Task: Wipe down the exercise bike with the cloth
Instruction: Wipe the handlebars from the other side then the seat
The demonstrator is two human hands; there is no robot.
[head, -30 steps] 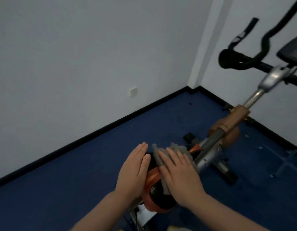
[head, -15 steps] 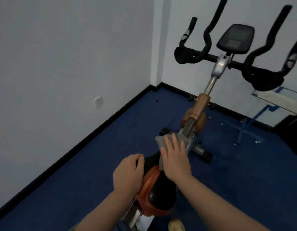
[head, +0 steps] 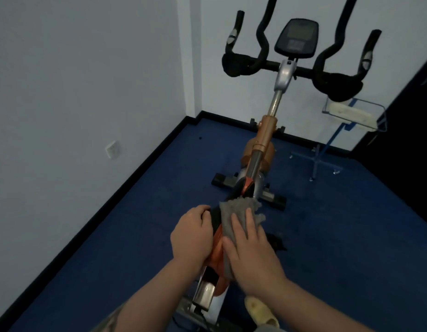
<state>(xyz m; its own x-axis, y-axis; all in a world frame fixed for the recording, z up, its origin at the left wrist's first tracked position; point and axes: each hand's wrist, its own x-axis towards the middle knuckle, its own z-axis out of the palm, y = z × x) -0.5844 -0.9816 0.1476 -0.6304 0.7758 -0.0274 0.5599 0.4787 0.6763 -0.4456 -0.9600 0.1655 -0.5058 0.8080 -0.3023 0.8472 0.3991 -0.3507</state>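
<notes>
Vs 0.5 s ago: view swung, bike now centred w/ both handlebar sides in shot; my right hand (head: 252, 254) slid nearer along the saddle, cloth w/ it; left hand about same spot.

Left to right: my left hand (head: 192, 234) grips the saddle's (head: 216, 240) left edge, fingers curled over it. Right hand lies flat on the grey cloth (head: 234, 218), fingers straight and close together, pressing it onto the saddle top; cloth's far edge sticks out past my fingertips.

Exercise bike (head: 265, 142) stands mid-floor on blue carpet (head: 351, 236), long axis near-to-far, saddle near me, handlebars (head: 327, 75) and console (head: 296, 38) at far end facing me.

Hidden/cut: most of saddle under hands + cloth; upper bar tips cut by top edge; pedals hard to make out. Blue stand (head: 327, 149) far right, contents unclear.
</notes>
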